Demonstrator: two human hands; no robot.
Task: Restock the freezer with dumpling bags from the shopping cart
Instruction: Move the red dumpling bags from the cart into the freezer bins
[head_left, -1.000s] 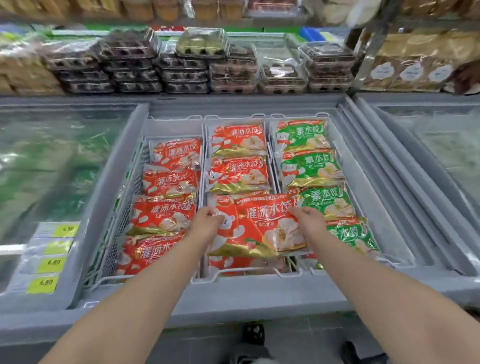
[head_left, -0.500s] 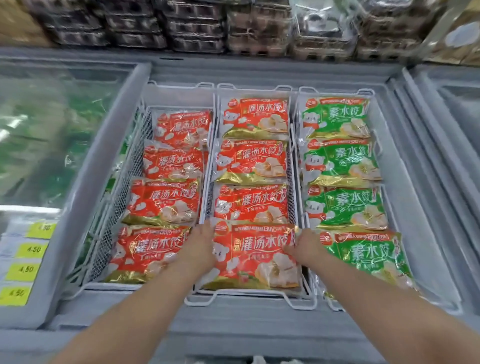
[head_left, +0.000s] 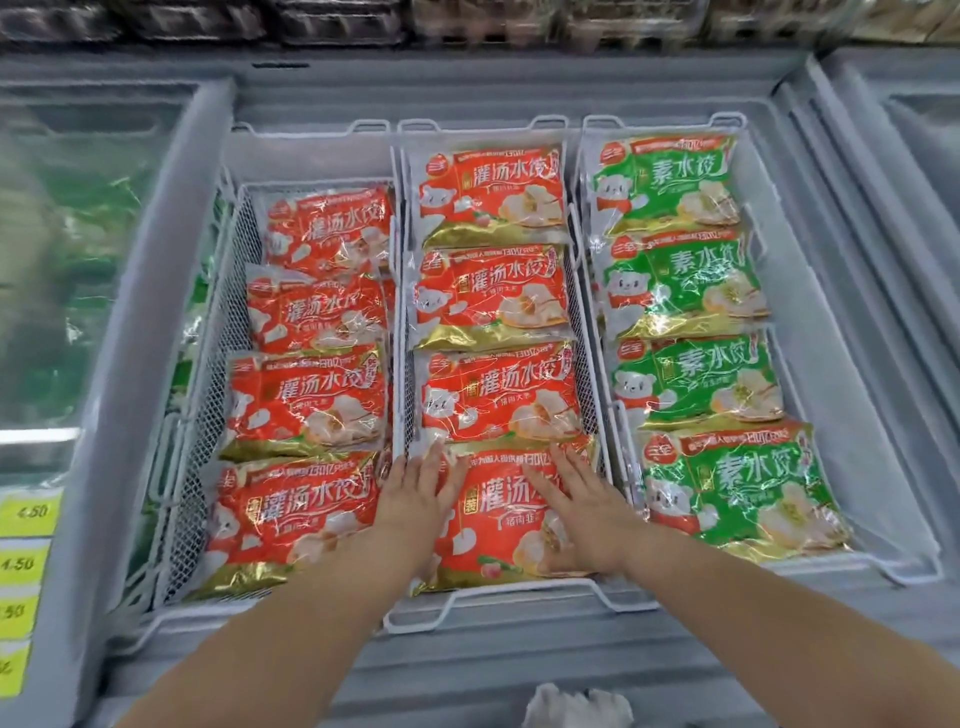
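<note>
The person's left hand and right hand both lie flat, fingers straight and slightly spread, on a red dumpling bag. This bag sits at the near end of the middle wire basket inside the open chest freezer, the left palm on its left edge and the right palm on its right half. Three more red bags fill the row behind it. The left basket holds four red bags, and the right basket holds four green dumpling bags. Yellow price tags line the freezer's rim at far left.
</note>
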